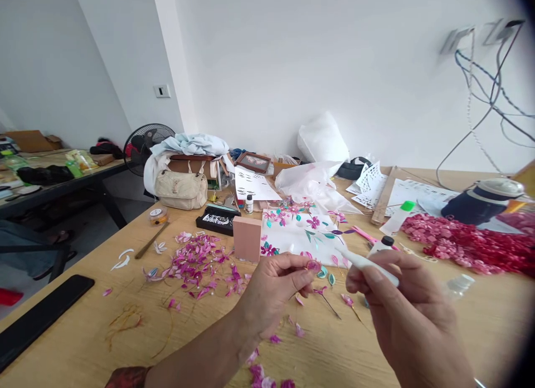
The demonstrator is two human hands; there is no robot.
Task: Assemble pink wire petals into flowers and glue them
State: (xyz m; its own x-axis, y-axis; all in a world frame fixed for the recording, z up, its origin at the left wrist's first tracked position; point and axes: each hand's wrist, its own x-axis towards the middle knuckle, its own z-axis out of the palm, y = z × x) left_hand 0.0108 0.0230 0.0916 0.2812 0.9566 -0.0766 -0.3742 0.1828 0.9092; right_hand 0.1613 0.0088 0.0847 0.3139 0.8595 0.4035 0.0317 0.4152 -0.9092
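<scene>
Petal, small and pink, is pinched in the closed fingertips of the left hand, held up over the desk near its front edge. The right hand is just beside it, fingers wrapped tight round a white applicator whose tip points at the petal. Loose pink petals are spread on the desk to the left, a pink block and a flower-painted white sheet sit behind the hands, and a red petal heap lies off to the right.
</scene>
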